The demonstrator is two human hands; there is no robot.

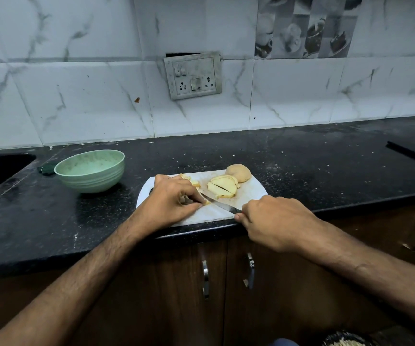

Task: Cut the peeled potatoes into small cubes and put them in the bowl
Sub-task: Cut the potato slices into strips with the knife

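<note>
left hand (170, 196) pinches pale potato strips (207, 203) on white cutting board (251, 196) | right hand (273, 221) grips steel knife (220, 203), blade touching strips | pale green ribbed bowl (90, 171) left, apart

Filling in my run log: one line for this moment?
step: cutting | left hand: holds potato piece | right hand: grips knife | bowl: empty

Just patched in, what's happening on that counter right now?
A person is cutting potato on a white cutting board. The right hand grips the knife, whose tip meets the potato piece that the left hand holds down. Sliced potato and an uncut potato wait on the board. The green bowl to the left looks empty.
</note>
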